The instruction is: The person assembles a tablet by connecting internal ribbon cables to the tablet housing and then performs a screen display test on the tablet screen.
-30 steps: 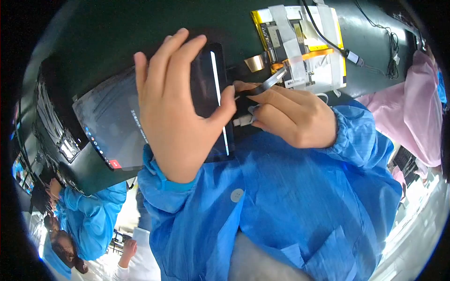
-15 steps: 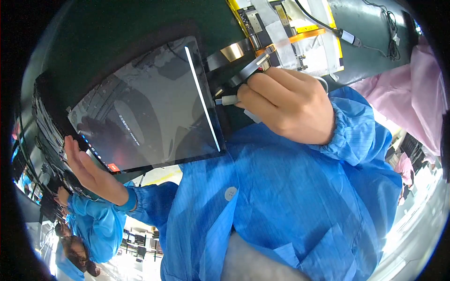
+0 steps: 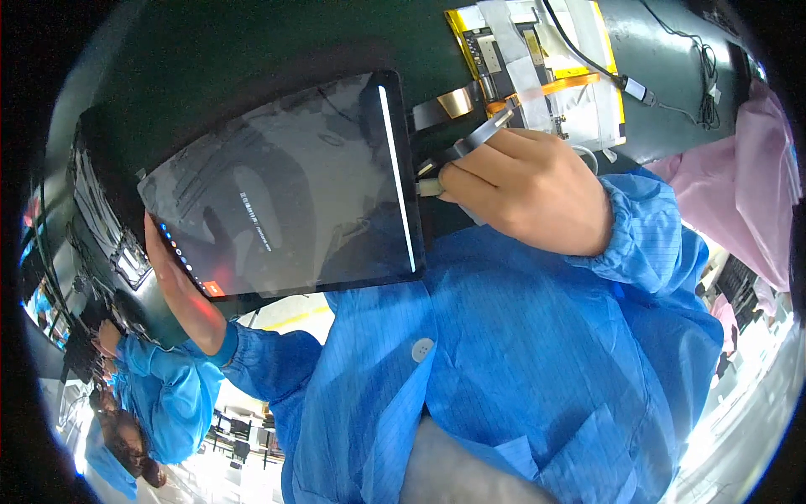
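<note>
One dark screen [image 3: 294, 197], glossy (white-striped), lit

Bright light is glaring off the floor [image 3: 747, 403] at lower right, reflections are hazing the dark screen [image 3: 311, 185], and straight edges are bowing toward the blackened rim.

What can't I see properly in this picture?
All in the head view:
- Left hand: its fingers are hidden behind the tablet.
- White plug: its back end is covered by the right hand.
- Right fingertips: hidden by that hand itself.
- Small white writing on the tablet: too tiny to read.
- Yellow-edged panel: its far side is cut off by the top edge.
</note>
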A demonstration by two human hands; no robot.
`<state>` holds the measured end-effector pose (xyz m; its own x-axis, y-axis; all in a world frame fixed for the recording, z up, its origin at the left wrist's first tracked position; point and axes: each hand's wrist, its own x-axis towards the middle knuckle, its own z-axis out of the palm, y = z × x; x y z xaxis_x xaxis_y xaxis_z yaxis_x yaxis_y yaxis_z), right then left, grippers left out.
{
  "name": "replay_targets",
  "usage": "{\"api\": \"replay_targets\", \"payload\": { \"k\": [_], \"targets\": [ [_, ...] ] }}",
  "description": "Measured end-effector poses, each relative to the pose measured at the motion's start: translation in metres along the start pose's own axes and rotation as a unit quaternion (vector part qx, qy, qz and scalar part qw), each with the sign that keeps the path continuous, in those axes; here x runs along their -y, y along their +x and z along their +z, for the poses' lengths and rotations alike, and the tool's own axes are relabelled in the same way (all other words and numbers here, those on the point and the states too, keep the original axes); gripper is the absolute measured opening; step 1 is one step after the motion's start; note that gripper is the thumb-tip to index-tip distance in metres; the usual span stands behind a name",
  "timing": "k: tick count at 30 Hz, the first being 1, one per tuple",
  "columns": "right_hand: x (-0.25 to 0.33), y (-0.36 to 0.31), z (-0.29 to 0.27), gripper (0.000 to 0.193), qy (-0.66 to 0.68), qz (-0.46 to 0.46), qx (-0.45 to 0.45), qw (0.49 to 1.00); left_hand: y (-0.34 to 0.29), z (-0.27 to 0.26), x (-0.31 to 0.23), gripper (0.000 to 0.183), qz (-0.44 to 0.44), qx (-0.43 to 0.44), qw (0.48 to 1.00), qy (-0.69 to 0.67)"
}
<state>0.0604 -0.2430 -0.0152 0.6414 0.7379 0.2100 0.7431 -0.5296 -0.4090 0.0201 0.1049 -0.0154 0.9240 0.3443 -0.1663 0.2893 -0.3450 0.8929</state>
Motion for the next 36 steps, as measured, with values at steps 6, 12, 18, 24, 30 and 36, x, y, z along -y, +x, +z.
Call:
{"api": "replay_targets", "payload": {
  "k": [6,12,18,24,30,36],
  "targets": [
    [0.001,-0.001,-0.004,0.01,-0.006,-0.02,0.017,1.0,0.006,-0.016,-0.004,0.053,0.013,0.058,0.998,0.014],
    [0.0,-0.006,0.002,0.02,-0.017,-0.017,-0.045,0.999,-0.016,0.077,-0.071,0.061,0.275,0.065,0.916,0.286],
    [0.004,-0.008,0.01,0.025,0.039,0.005,-0.055,0.998,-0.021,0.146,-0.079,0.065,0.321,0.143,0.906,0.235],
    [0.006,-0.006,0.003,0.021,0.022,0.015,-0.016,1.0,-0.021,0.15,-0.075,0.058,0.315,0.128,0.918,0.205],
    [0.001,-0.005,0.003,0.019,0.05,-0.002,0.004,0.999,-0.02,0.148,-0.074,0.057,0.316,0.129,0.918,0.203],
    [0.003,-0.006,0.002,0.017,0.06,0.013,0.008,0.998,-0.017,0.147,-0.077,0.056,0.31,0.14,0.919,0.199]
  ]
}}
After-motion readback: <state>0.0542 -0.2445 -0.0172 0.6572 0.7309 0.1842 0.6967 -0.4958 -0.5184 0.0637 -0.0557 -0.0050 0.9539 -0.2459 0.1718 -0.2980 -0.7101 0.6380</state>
